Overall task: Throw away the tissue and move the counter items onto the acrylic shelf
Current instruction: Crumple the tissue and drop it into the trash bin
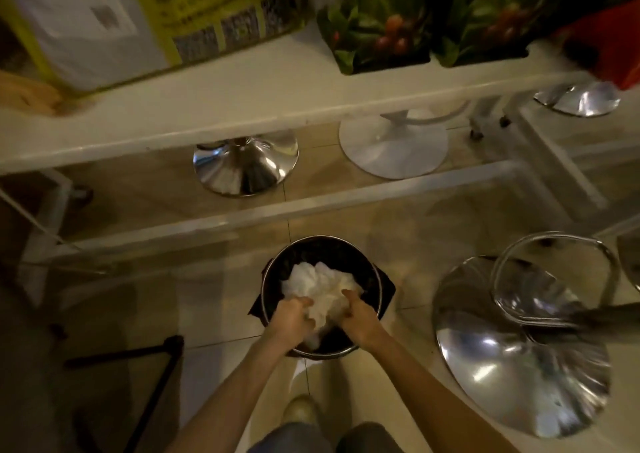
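A crumpled white tissue (pixel 320 288) sits inside the mouth of a round black bin (pixel 277 269) on the tiled floor. My left hand (pixel 291 319) and my right hand (pixel 358 315) both grip the near side of the tissue, over the bin's near rim. A transparent acrylic shelf (pixel 311 206) runs across the frame beyond the bin, under a white counter (pixel 207 116). On the counter stand a yellow-and-white printed box (pixel 145 12) and two leaf-printed packs (pixel 377 19) (pixel 485 12).
A chrome stool base (pixel 519 366) stands close to the right of the bin. Beyond the shelf are another chrome base (pixel 246 168) and a white one (pixel 393 147). A black tripod leg (pixel 152 376) lies at the lower left. My shoe (pixel 299 414) is below the bin.
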`<state>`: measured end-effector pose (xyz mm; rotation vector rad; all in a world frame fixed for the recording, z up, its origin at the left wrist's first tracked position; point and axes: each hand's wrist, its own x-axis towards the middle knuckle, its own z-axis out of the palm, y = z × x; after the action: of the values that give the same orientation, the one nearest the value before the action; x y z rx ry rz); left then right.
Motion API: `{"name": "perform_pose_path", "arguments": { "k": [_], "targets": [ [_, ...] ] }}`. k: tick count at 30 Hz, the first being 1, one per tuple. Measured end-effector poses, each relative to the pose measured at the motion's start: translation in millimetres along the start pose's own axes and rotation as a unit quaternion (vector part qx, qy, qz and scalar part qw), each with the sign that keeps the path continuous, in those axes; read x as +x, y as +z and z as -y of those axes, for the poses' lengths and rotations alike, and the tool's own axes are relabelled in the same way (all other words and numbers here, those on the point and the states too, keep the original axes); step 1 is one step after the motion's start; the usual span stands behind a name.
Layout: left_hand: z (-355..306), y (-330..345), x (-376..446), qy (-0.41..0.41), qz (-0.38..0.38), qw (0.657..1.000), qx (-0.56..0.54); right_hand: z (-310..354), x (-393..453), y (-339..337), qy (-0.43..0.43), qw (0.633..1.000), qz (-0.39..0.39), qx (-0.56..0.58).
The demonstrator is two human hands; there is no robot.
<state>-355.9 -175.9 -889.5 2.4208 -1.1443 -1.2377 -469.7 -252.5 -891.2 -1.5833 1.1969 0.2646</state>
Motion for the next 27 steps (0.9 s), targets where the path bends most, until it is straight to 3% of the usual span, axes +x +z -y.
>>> {"name": "perform_pose_path", "arguments": {
  "k": [7,17,27],
  "targets": [
    [-9.8,-22.1,-21.3,-0.018,0.036,0.999,0.000,2.2,-10.7,-10.0,-0.054,0.998,-0.017,-0.021],
    [-103.0,-155.7,-172.3,0.010,0.011,1.000,-0.018,129.4,-179.3,-92.7,-0.085,0.991,-0.013,-0.102],
    [-217.9,-296.8,-336.0,0.064,-0.047,0.996,0.029,261.1,-356.9,-175.8,-0.186,0.967,-0.016,-0.174]
  ]
}}
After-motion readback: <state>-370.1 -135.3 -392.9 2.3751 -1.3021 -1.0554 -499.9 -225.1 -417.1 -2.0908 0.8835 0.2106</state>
